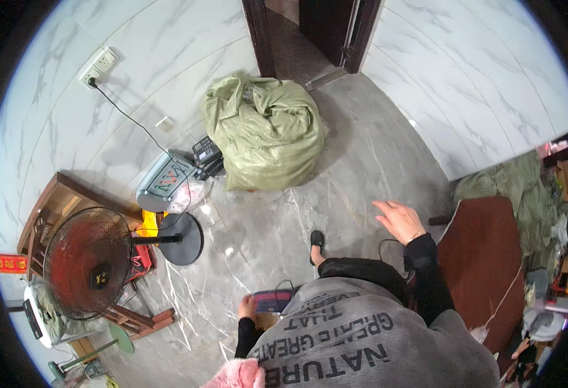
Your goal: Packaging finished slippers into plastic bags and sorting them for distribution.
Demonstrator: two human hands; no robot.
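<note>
My left hand (246,307) is low in the view, its fingers at the left end of a flat dark blue and red case (273,300). The hand appears closed on that end; my body hides the case's right part. A thin dark cord loops above it. My right hand (400,220) is raised to the right over the grey floor, fingers stretched out and holding nothing. Close to it stands a dark red-brown board or tabletop (481,252). A fluffy pink thing (235,375) shows at the bottom edge, beside my grey shirt.
A big green woven sack (264,132) stands before an open doorway (303,45). Left of it are a black telephone (205,150) and a grey plastic stool (166,174). A black fan (90,262), plugged into the wall, stands near a wooden chair (54,194). Green sacking (513,181) lies at right.
</note>
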